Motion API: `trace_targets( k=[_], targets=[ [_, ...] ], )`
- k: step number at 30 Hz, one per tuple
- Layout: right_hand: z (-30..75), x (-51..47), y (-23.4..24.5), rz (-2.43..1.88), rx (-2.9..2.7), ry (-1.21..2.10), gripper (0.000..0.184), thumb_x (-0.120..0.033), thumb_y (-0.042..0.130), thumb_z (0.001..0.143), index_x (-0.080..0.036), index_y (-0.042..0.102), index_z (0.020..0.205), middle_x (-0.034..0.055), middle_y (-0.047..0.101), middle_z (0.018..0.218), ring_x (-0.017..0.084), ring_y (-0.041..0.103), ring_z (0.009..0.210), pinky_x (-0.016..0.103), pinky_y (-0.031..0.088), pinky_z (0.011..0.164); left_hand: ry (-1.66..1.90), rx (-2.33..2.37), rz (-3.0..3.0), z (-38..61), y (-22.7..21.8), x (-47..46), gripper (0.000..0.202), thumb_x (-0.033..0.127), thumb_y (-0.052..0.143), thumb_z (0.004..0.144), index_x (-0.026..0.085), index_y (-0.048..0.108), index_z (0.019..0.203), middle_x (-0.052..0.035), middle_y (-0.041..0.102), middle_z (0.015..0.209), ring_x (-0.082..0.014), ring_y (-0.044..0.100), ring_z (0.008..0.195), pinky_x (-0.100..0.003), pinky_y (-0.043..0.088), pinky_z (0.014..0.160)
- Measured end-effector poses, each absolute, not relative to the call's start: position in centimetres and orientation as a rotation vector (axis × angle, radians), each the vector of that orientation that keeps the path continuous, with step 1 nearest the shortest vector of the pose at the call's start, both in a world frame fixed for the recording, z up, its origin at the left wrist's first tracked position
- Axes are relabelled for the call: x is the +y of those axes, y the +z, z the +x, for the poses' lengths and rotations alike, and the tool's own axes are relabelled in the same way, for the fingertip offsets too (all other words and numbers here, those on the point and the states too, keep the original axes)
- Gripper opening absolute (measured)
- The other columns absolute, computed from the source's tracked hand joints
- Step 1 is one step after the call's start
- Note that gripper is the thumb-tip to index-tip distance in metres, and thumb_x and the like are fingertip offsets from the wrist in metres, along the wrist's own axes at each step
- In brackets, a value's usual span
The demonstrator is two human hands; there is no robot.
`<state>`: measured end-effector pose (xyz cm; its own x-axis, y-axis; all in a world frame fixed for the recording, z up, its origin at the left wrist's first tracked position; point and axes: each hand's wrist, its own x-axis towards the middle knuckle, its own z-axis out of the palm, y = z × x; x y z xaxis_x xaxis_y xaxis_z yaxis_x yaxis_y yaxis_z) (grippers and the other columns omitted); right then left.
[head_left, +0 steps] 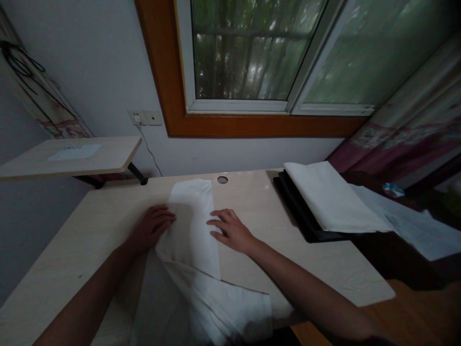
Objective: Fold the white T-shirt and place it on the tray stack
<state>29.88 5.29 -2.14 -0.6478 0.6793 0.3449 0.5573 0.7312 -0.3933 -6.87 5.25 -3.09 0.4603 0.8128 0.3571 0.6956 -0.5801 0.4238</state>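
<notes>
A white cloth point(192, 226) lies folded into a long strip on the pale wooden desk point(288, 254), its lower part hanging over the near edge. My left hand point(153, 228) rests on the strip's left edge with fingers curled over the fabric. My right hand point(230, 229) lies flat, fingers spread, pressing the strip's right edge.
A stack of folded white cloth point(333, 199) sits on a dark tray point(300, 211) at the desk's right. A cable hole point(222, 179) is near the back edge. A small side shelf point(72, 156) stands at the left, a window and curtain behind.
</notes>
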Motion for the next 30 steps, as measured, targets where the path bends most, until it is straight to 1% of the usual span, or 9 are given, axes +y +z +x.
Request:
trace_targets(
  k=[2, 5, 10, 15, 18, 24, 30],
  targets=[
    [30.4, 3.9, -2.0, -0.884, -2.493, 0.338, 0.031, -0.04, 0.061, 0.1, -0.03, 0.067, 0.13, 0.0063, 0.059, 0.139, 0.027, 0.05, 0.128, 0.046, 0.041, 0.111, 0.765, 1.313, 2.505, -7.2, -3.1, 3.6, 0.029, 0.034, 0.052, 0.099, 0.033, 0.072, 0.12, -0.0023, 0.071, 0.125, -0.0245, 0.054, 0.129, -0.049, 0.043, 0.113],
    [30.6, 3.0, -2.0, -0.88, -2.513, 0.279, 0.031, -0.038, 0.057, 0.103, -0.03, 0.066, 0.131, 0.0053, 0.061, 0.137, 0.027, 0.051, 0.129, 0.049, 0.037, 0.115, 0.716, 1.343, 2.539, -7.3, -3.2, 2.2, 0.032, 0.032, 0.052, 0.099, 0.033, 0.068, 0.126, -0.0026, 0.069, 0.128, -0.0241, 0.055, 0.126, -0.048, 0.045, 0.112],
    [30.7, 3.5, -2.3, -0.979, -2.516, 0.208, 0.031, -0.037, 0.055, 0.104, -0.034, 0.066, 0.132, 0.0046, 0.062, 0.139, 0.028, 0.05, 0.134, 0.054, 0.035, 0.117, 0.663, 1.381, 2.582, -6.7, -3.1, 2.4, 0.036, 0.033, 0.048, 0.101, 0.032, 0.065, 0.133, -0.0022, 0.067, 0.133, -0.0237, 0.055, 0.127, -0.048, 0.043, 0.114],
    [31.5, 5.2, -1.9, -1.06, -2.539, 0.175, 0.029, -0.038, 0.053, 0.105, -0.036, 0.068, 0.13, 0.0022, 0.06, 0.142, 0.026, 0.047, 0.139, 0.053, 0.031, 0.118, 0.668, 1.394, 2.565, -5.7, -2.8, 4.0, 0.038, 0.035, 0.041, 0.103, 0.029, 0.066, 0.131, -0.0024, 0.067, 0.134, -0.022, 0.055, 0.128, -0.046, 0.042, 0.115],
    [32.0, 6.6, -1.6, -1.102, -2.554, 0.166, 0.029, -0.037, 0.053, 0.105, -0.036, 0.068, 0.13, 0.0025, 0.06, 0.143, 0.026, 0.046, 0.14, 0.053, 0.029, 0.119, 0.665, 1.4, 2.571, -5.0, -2.9, 5.5, 0.04, 0.035, 0.038, 0.104, 0.029, 0.065, 0.133, -0.0024, 0.066, 0.136, -0.0213, 0.054, 0.13, -0.046, 0.04, 0.116],
    [32.9, 9.5, -1.4, -1.203, -2.583, 0.163, 0.033, -0.033, 0.052, 0.104, -0.036, 0.065, 0.134, 0.0028, 0.055, 0.148, 0.026, 0.043, 0.143, 0.055, 0.031, 0.117, 0.723, 1.432, 2.579, -3.5, -3.0, 8.4, 0.041, 0.038, 0.037, 0.105, 0.027, 0.067, 0.13, -0.0032, 0.068, 0.133, -0.0225, 0.055, 0.129, -0.047, 0.042, 0.115],
    [33.6, 12.5, -1.7, -1.232, -2.602, 0.123, 0.034, -0.033, 0.049, 0.105, -0.036, 0.062, 0.137, 0.0016, 0.052, 0.151, 0.025, 0.042, 0.144, 0.057, 0.032, 0.116, 0.718, 1.445, 2.587, -3.0, -2.9, 11.0, 0.04, 0.037, 0.036, 0.105, 0.027, 0.067, 0.129, -0.0032, 0.067, 0.134, -0.0226, 0.054, 0.13, -0.048, 0.042, 0.114]
  ],
)
